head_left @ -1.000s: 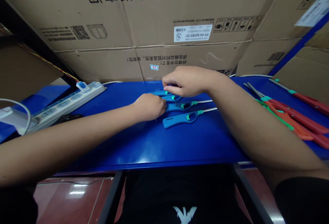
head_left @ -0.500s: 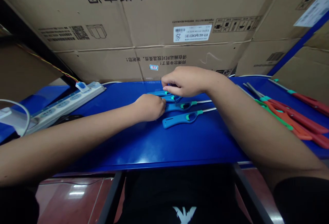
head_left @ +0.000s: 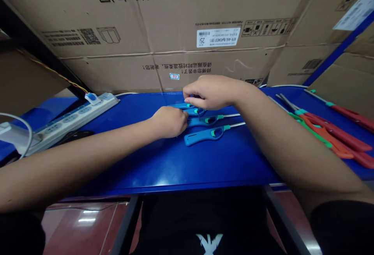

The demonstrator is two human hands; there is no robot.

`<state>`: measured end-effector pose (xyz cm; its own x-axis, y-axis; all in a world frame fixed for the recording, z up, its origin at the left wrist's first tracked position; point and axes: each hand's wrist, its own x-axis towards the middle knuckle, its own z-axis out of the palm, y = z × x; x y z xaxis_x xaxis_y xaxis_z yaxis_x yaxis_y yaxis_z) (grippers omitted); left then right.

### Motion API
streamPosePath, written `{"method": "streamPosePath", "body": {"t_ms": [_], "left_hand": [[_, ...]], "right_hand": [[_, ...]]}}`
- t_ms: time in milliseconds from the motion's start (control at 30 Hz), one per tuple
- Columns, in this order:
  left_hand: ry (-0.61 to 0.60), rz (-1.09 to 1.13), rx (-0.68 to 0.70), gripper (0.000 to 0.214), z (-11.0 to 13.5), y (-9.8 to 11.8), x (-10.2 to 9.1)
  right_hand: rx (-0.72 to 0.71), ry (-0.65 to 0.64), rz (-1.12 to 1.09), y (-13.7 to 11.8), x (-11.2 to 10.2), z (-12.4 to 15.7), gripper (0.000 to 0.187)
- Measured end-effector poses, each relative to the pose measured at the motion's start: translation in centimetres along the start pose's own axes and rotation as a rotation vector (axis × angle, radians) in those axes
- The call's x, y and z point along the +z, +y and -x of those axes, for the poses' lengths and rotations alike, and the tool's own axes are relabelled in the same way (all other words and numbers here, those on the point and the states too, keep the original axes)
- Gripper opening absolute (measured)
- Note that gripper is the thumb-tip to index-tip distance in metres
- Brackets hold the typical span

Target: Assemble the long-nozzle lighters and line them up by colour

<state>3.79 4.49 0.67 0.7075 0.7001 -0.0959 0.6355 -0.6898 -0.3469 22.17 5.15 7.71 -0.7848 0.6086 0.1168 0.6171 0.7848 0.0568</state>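
Several blue long-nosed lighters lie side by side on the blue table (head_left: 175, 165), nozzles pointing right. My right hand (head_left: 212, 91) is curled over the farthest one (head_left: 180, 106), fingers pinched on its handle. My left hand (head_left: 170, 121) is closed like a fist against the handle end of the middle blue lighter (head_left: 204, 121); what its fingers grip is hidden. The nearest blue lighter (head_left: 209, 135) lies free just in front of both hands.
Red and orange lighters (head_left: 330, 134) lie in a row at the right end of the table. A white power strip (head_left: 73, 116) with a cable sits at the left. Large cardboard boxes (head_left: 175, 29) wall off the back edge.
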Motion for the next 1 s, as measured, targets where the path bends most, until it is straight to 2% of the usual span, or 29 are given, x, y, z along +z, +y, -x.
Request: {"method": "streamPosePath", "body": {"t_ms": [133,233,367,500,667,833,933,1000], "left_hand": [[0.005,0.015,-0.061,0.042,-0.1,-0.2,-0.4],[0.036,0.069,-0.073,0.042,0.7,-1.0,-0.9],[0.083,0.33,0.076,0.037,2.7,-2.7,-0.6],[0.168,0.611,0.198,0.03,4.0,-3.5,1.0],[0.148,0.669,0.274,0.023,4.1,-3.0,2.0],[0.204,0.649,0.177,0.032,4.2,-3.8,1.6],[0.22,0.655,0.001,0.03,4.2,-5.5,2.0],[0.214,0.675,-0.123,0.025,4.0,-6.4,2.5]], "right_hand": [[-0.001,-0.009,-0.001,-0.1,0.0,0.0,0.025],[0.012,-0.007,-0.006,-0.1,-0.1,0.1,0.025],[0.024,-0.015,-0.025,-0.2,-0.2,0.1,0.024],[0.038,-0.024,-0.04,-0.3,-0.3,0.1,0.024],[0.074,-0.046,-0.045,-0.3,-0.3,-0.1,0.025],[0.08,-0.05,-0.052,-0.4,-0.4,0.0,0.025],[0.075,-0.023,-0.066,-0.6,-0.5,0.0,0.025],[0.102,0.07,-0.091,-0.8,-0.3,-0.1,0.025]]}}
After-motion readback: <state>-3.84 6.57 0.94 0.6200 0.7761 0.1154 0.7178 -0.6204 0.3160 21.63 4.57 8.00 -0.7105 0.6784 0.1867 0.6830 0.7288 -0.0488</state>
